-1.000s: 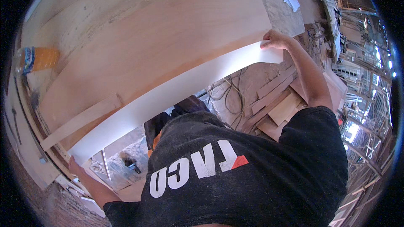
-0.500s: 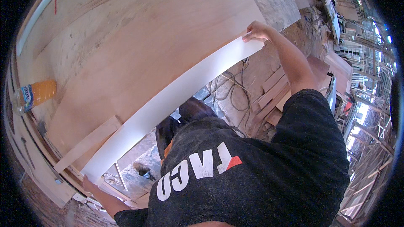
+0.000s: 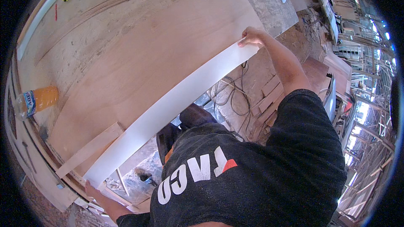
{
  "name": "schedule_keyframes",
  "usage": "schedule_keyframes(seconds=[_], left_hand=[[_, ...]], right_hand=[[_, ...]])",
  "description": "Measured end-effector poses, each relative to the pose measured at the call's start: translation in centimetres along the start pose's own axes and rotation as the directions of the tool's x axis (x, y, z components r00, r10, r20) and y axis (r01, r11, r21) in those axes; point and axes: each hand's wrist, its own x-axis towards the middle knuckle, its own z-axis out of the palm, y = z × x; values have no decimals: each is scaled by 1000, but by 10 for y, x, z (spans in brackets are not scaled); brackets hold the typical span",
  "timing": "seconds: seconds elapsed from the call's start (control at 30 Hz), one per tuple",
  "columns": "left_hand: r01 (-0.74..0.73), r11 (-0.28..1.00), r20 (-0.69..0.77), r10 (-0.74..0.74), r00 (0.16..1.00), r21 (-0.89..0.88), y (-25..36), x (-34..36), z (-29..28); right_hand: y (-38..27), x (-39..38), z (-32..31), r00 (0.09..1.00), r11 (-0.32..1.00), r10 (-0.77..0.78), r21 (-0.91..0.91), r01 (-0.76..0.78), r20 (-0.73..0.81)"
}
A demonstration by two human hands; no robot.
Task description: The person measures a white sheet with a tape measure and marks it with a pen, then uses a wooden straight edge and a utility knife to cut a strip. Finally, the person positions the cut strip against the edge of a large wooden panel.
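Right hand (image 3: 251, 37) grips the white strip (image 3: 168, 111) at its right end, fingers closed. Left hand (image 3: 90, 189) touches the opposite end; finger closure cannot be determined.

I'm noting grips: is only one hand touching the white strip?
No, the left hand touches the white strip at its lower-left end, while the right hand grips the other end.

Strip (image 3: 168, 107) white; panel (image 3: 168, 50) pinkish-brown; trousers (image 3: 195, 115) perhaps navy.
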Motion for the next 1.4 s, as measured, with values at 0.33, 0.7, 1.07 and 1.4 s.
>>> schedule_keyframes(seconds=[0.33, 0.7, 1.07, 1.4], left_hand=[[-81, 995, 35, 78, 996, 65, -2, 7, 4], [-559, 526, 145, 632, 761, 641, -13, 18, 3], [-295, 818, -18, 330, 944, -494, -18, 15, 34], [-300, 875, -77, 294, 953, -380, -42, 31, 42]], right_hand=[[0, -9, 3, 999, 999, 35, -5, -35, -23], [37, -39, -25, 978, 961, -210, -186, 206, -4], [-9, -251, -119, 971, 964, 50, 266, 15, -235], [-19, -322, -118, 927, 964, 112, 266, -14, -357]])
